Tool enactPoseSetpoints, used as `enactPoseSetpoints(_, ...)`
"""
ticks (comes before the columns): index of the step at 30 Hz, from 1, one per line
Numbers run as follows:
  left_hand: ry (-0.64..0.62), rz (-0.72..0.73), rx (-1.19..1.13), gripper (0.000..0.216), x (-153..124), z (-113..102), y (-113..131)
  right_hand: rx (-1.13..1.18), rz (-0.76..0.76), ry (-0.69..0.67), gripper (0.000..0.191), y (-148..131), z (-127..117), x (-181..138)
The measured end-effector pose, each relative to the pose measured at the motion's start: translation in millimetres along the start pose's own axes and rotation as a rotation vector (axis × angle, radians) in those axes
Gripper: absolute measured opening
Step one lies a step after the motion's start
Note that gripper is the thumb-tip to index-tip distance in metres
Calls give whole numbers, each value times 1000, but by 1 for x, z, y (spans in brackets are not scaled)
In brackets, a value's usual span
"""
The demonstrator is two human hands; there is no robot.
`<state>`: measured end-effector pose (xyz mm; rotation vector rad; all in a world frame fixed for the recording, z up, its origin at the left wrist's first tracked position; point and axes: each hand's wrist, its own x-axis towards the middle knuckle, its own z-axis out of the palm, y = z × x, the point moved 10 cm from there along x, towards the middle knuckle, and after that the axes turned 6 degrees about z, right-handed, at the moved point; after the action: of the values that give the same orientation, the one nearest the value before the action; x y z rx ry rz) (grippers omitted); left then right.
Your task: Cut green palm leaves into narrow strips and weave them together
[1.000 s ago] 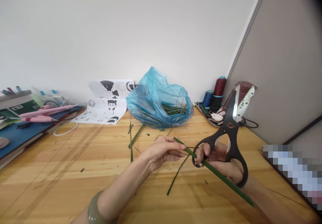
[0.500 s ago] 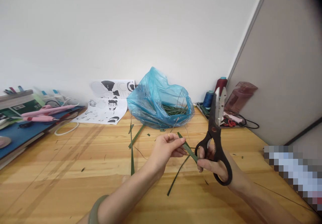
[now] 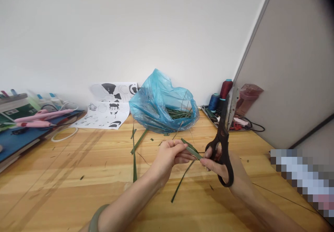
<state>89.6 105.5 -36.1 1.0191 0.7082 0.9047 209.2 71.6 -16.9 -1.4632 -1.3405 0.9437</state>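
Note:
My left hand (image 3: 171, 153) pinches one end of a green leaf strip (image 3: 191, 149) above the wooden table (image 3: 65, 176). My right hand (image 3: 217, 166) grips black-handled scissors (image 3: 224, 138) with their blades shut and pointing up, and its fingertips also pinch the same strip. The two hands nearly meet over the strip. A green bangle (image 3: 95, 218) sits on my left wrist. More green leaf strips (image 3: 134, 155) lie on the table just beyond and below the hands.
A blue plastic bag (image 3: 163, 103) full of green leaves sits at the back. Printed drawing sheets (image 3: 108, 112), pink tools (image 3: 39, 117) on a blue mat, and a tape ring (image 3: 64, 134) lie left. Thread spools (image 3: 221, 94) and a tray stand right, by a grey partition.
The scissors went from open blades tilted right to shut blades standing upright. The long strip end past my right hand is gone from view; the hands have drawn closer together.

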Motion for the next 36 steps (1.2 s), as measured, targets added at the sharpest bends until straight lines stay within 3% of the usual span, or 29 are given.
enactPoseSetpoints(6,26,-94,-47,12,-2,-1,-10,29,-6,102,21,0,-8,-3)
enactPoseSetpoints(13,-52,0,189,8,-5,12,1,-59,9,85,20,0,-2,0)
enactPoseSetpoints(19,-108,43,289,18,-6,16,4,-60,29,96,17,3,0,2)
enactPoseSetpoints(26,-57,39,281,16,-7,15,6,-22,29,130,20,6,-3,1)
enactPoseSetpoints(36,-20,3,184,18,-3,9,-9,-35,-34,182,22,4,-3,-6)
